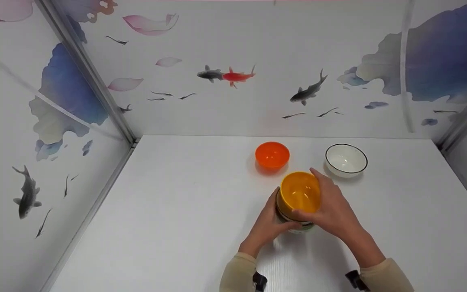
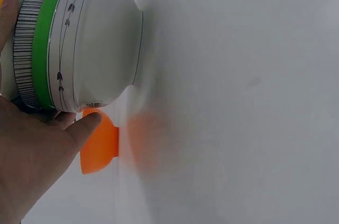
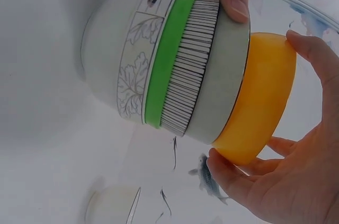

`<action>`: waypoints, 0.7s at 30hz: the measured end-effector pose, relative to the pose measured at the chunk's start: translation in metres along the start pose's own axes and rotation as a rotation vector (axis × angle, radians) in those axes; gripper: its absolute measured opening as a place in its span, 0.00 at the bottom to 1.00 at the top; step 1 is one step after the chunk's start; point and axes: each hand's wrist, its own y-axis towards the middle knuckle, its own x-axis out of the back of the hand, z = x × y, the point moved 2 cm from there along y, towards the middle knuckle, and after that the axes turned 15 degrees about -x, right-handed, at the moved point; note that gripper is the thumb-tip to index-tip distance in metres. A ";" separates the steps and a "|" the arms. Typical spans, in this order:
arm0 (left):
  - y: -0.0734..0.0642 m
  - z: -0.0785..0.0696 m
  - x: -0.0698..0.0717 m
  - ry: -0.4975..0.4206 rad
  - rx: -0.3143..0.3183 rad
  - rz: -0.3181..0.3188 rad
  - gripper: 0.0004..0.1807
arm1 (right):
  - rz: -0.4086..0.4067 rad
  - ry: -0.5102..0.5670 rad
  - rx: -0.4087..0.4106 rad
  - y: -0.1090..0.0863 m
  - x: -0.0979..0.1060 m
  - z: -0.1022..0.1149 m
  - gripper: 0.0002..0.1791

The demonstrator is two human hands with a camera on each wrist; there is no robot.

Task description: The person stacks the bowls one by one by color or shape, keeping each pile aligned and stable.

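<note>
My right hand (image 1: 336, 209) grips a yellow bowl (image 1: 300, 190) by its rim, thumb on the near side and fingers on the far side. The yellow bowl's lower part sits inside the top of a stack of nested bowls. In the right wrist view the stack shows a plain pale bowl (image 3: 222, 75), a black-striped bowl (image 3: 190, 65), a green bowl (image 3: 168, 60) and, lowest, a white bowl with a leaf pattern (image 3: 136, 70). My left hand (image 1: 266, 224) holds the stack's side, thumb toward me.
An orange bowl (image 1: 272, 156) stands behind the stack, a little to the left. Farther right is a white bowl with a dark rim (image 1: 346, 159). Fish-printed panels (image 1: 233, 109) wall in the white table (image 1: 168, 211) at the back and sides.
</note>
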 end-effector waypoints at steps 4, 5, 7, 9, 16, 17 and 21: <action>0.001 0.000 0.001 0.005 -0.030 0.008 0.56 | 0.002 -0.003 0.017 -0.001 -0.004 -0.001 0.62; 0.002 0.000 0.001 0.009 -0.037 0.010 0.56 | 0.003 -0.004 0.021 -0.001 -0.005 -0.002 0.62; 0.002 0.000 0.001 0.017 -0.047 0.010 0.56 | 0.005 -0.014 0.027 -0.002 -0.006 -0.002 0.61; 0.002 0.000 0.001 0.016 -0.052 0.010 0.55 | 0.006 -0.031 0.034 -0.002 -0.007 -0.002 0.61; 0.002 0.000 0.001 0.011 -0.056 0.016 0.55 | -0.016 -0.101 0.054 -0.003 -0.011 0.000 0.59; 0.002 0.000 0.001 0.015 -0.052 0.018 0.55 | -0.017 -0.107 0.055 -0.003 -0.011 0.000 0.59; 0.002 0.001 0.003 0.036 -0.047 0.032 0.56 | -0.022 -0.112 0.060 -0.004 -0.014 0.000 0.59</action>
